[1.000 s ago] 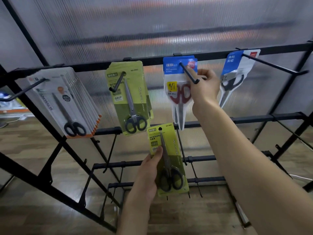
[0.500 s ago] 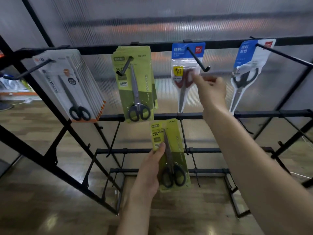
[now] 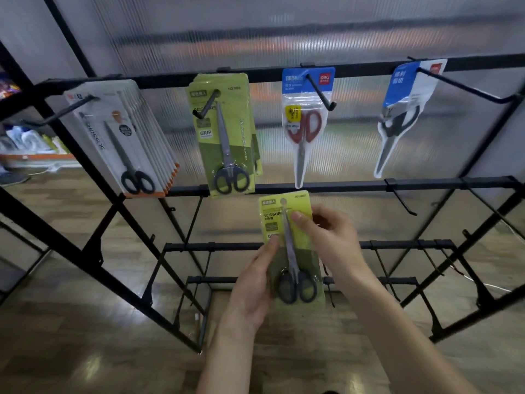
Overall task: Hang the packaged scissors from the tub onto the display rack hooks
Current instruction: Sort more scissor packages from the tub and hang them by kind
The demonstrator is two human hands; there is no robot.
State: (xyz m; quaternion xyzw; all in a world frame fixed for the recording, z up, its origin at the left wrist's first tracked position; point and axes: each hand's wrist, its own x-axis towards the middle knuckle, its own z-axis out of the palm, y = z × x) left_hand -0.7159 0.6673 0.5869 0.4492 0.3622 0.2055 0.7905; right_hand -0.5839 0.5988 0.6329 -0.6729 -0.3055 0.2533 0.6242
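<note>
A: What do we have in our hands?

B: One green scissors pack (image 3: pixel 291 245), held upright in front of the display rack (image 3: pixel 312 184), just below its second crossbar. Our left hand (image 3: pixel 255 282) holds the pack's left edge, thumb on the front near the printed label. Our right hand (image 3: pixel 326 237) pinches the upper right part, thumb lying across the blades. So both grips are closed on the same pack.

A: And the pack is not yet on a hook?

B: Right, its hang hole is free, under the bar.

A: What hangs on the top row?

B: Four hooks carry stock. At far left, a stack of white scissors packs (image 3: pixel 125 143). Next, the hanging green packs (image 3: pixel 224 135), matching ours, on the second hook (image 3: pixel 206 105). Then a red-handled scissors pack (image 3: pixel 305 120) with a blue header, and at right a blue-and-white shears pack (image 3: pixel 403 112).

A: The tub?

B: We cannot see it here. Behind the rack is a ribbed translucent panel (image 3: pixel 284 32), and beneath it a wooden floor (image 3: pixel 85 336).
</note>
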